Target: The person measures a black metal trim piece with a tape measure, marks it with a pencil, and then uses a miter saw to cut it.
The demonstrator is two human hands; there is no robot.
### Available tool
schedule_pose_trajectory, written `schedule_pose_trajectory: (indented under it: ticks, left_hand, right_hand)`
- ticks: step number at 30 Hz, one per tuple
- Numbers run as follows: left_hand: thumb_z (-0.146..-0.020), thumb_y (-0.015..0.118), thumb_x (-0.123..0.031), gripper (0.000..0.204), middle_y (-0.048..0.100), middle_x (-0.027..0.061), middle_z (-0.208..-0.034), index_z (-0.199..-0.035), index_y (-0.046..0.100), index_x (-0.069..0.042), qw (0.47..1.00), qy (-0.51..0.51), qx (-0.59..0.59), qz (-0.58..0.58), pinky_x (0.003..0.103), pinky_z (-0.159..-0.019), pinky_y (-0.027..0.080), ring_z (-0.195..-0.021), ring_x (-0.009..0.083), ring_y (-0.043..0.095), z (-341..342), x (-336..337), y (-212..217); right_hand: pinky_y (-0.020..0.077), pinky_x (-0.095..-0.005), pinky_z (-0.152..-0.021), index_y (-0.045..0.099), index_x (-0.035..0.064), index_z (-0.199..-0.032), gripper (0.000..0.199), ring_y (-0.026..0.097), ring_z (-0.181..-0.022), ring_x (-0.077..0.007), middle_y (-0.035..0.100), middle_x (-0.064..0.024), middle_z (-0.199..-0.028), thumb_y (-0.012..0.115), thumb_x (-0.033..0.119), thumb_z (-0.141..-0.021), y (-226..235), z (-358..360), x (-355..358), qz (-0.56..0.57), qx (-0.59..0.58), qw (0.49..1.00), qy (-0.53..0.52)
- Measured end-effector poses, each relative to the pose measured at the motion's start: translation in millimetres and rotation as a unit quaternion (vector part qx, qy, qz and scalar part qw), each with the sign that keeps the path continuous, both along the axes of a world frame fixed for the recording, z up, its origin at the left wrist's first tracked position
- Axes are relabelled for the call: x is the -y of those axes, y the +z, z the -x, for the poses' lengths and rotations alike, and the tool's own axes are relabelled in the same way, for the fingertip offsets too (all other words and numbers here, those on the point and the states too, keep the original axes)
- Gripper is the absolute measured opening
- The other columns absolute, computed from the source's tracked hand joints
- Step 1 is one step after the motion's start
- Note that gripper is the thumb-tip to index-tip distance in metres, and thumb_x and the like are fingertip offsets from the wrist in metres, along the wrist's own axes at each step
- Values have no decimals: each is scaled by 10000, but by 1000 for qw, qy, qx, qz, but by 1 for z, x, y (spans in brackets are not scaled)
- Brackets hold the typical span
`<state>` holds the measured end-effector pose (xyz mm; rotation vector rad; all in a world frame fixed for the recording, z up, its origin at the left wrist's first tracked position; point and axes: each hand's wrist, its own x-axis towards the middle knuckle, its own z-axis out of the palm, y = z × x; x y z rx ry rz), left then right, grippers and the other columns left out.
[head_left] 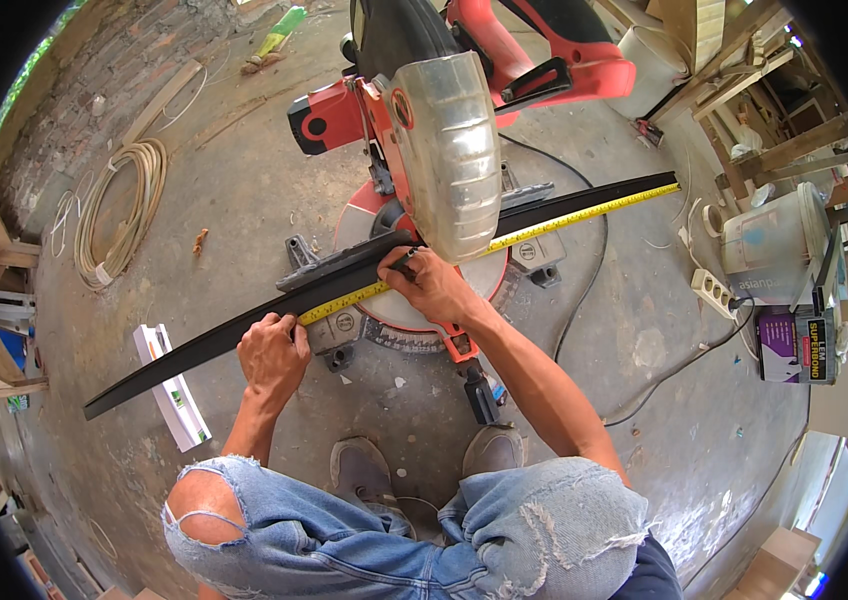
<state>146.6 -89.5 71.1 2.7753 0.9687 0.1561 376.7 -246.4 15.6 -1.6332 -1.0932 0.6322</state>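
Observation:
A long black bar (189, 358) lies slantwise across the base of a red and black mitre saw (374, 130), whose clear ribbed blade guard (454, 160) hangs over it. Along the bar's near edge runs a yellow tape measure (584, 212), stretched to the bar's far right end. My left hand (274, 355) is closed at the tape's left end, fingers against the bar; its case, if there, is hidden. In my right hand (431, 285) a dark, pen-like marker (405, 258) is pinched, its tip at the bar beside the tape, just left of the guard.
A white spirit level (172, 390) lies on the floor partly under the bar's left end. A coiled hose (134, 210) rests at the left. To the right are a power strip (712, 292), a white bucket (774, 245), a purple and black box (794, 345) and a cable (679, 360).

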Motion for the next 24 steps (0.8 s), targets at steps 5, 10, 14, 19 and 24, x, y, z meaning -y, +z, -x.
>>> schedule_pose_trajectory:
  ticks: [5, 10, 14, 19, 24]
  left_hand:
    - [-898, 669, -217, 193, 695, 147, -846, -900, 770, -51, 1000, 5, -4, 5, 471, -706, 567, -791, 367, 708, -1, 1, 4]
    - [-896, 670, -215, 192, 692, 146, -840, -887, 767, -50, 1000, 3, -1, 2, 473, -711, 566, -791, 368, 706, -1, 1, -1]
    - [-896, 670, -211, 189, 691, 144, -841, -882, 766, -48, 1000, -3, -1, 0, 472, -717, 567, -796, 367, 704, 0, -1, 0]
    - [-909, 686, -203, 202, 700, 144, -831, -995, 793, -55, 1000, -10, -5, -12, 442, -691, 550, -754, 352, 702, -1, 0, 0]
    - [-899, 691, -210, 203, 696, 143, -825, -990, 795, -61, 1000, -8, -13, -13, 446, -694, 551, -760, 353, 701, -4, 5, -2]
  right_hand:
    - [477, -366, -663, 663, 2, -1085, 158, 586, -710, -185, 609, -110, -785, 679, 124, -987, -2, 1, -2, -20, -11, 1000, -7]
    - [476, -341, -683, 681, 4, -1070, 170, 588, -729, -165, 624, -101, -796, 668, 160, -1004, 12, 3, 2, 15, -43, 999, -16]
    - [431, -311, -641, 706, 24, -1043, 205, 513, -683, -117, 570, -55, -735, 671, 224, -1017, 18, 2, 1, -6, -50, 998, -47]
    - [406, -317, -614, 705, 28, -1031, 208, 476, -657, -117, 528, -44, -694, 668, 232, -1021, 16, 1, 1, -9, -69, 997, -38]
    - [394, -316, -604, 705, 28, -1024, 212, 462, -647, -116, 512, -36, -674, 670, 237, -1022, 13, -3, 5, 1, -58, 998, -33]
